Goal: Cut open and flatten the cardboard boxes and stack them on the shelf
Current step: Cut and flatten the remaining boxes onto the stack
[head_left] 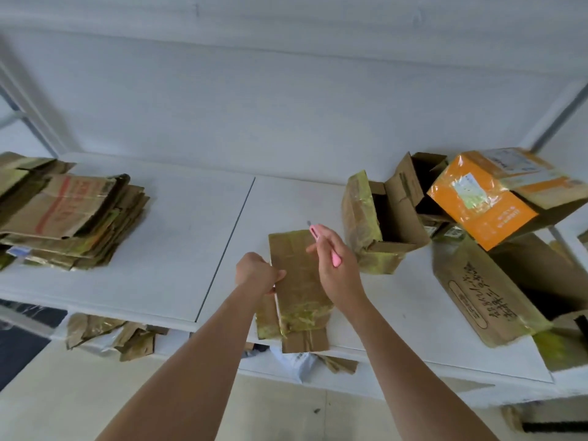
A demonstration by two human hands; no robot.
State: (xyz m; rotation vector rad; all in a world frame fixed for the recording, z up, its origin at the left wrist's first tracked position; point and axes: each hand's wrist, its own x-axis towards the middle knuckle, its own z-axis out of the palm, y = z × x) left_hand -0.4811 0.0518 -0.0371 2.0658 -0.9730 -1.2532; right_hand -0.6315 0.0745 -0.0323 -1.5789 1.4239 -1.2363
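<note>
On the white shelf (165, 249), near its front edge, we see the flattened box (297, 281) lying between both hands. Our left hand (256, 272) pinches its left edge, fingers closed on the cardboard. Our right hand (337, 268) hovers over the right edge, fingers wrapped around a pink cutter (324, 245) (blade pointing away). A stack of flattened boxes (70, 214) sits far left.
</note>
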